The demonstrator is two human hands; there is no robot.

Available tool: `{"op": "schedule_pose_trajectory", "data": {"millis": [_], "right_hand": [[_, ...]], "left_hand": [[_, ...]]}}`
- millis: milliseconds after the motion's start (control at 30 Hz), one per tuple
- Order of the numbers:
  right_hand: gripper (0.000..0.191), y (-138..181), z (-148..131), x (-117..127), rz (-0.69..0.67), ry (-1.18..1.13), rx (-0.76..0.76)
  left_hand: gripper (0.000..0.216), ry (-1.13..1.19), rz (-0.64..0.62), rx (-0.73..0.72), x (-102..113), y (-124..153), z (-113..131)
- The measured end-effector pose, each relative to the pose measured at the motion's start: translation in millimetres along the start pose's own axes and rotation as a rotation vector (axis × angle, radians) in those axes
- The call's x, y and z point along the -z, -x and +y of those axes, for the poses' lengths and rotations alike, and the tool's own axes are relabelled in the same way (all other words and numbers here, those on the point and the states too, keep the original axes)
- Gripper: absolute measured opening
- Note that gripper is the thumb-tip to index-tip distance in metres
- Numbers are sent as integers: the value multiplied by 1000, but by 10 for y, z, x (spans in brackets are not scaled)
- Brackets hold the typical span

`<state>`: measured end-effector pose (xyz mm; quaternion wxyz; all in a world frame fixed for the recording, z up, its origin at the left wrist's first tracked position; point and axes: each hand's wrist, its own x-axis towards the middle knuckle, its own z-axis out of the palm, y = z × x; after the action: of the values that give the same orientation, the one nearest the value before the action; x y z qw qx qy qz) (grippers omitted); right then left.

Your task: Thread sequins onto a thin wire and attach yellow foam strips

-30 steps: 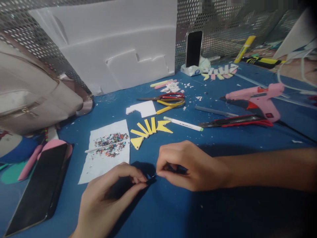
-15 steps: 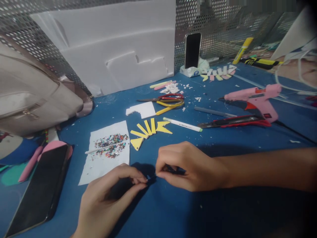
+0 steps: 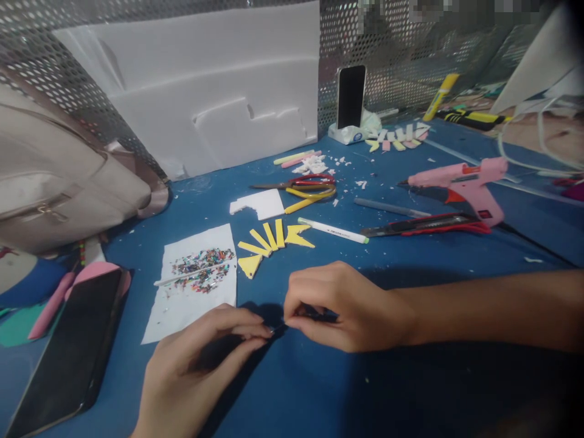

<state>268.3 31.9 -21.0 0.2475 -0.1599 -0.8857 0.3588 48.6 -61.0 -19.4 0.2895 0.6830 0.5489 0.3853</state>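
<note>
Left hand (image 3: 196,359) and right hand (image 3: 340,307) pinch a thin, glossy sliver (image 3: 278,329), too small to identify, toward the near edge of the blue worktop (image 3: 292,395). Beyond, flat yellow strips (image 3: 280,234) fan beside white paper (image 3: 176,322) bearing glittering flakes (image 3: 201,260).

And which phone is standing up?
The back phone, pale packet at its foot, stands upright; the other phone lies down, left of the left hand.

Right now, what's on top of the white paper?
Colorful flakes and a thin white stick lie on the paper. The left hand hides its near right corner; anything there is unseen.
</note>
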Motion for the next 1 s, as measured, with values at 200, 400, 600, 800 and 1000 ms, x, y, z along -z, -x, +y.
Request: {"op": "schedule_pose_trajectory", "data": {"millis": [200,400,600,800,1000], "right_hand": [[6,6,-2,-4,-2,5,9],[6,12,3,-19,-5,43,43],[6,15,24,-42,-7,100,78],[6,28,39,-63,-5,143,103],[4,33,56,-72,-21,211,129]], "left_hand": [[22,-3,26,2,-23,23,-8],[20,-19,53,4,-52,26,-21],[18,-163,-18,-37,-17,12,-1],[19,-233,-52,-81,-15,36,-19],[25,-216,-68,-105,-8,17,-8]]}}
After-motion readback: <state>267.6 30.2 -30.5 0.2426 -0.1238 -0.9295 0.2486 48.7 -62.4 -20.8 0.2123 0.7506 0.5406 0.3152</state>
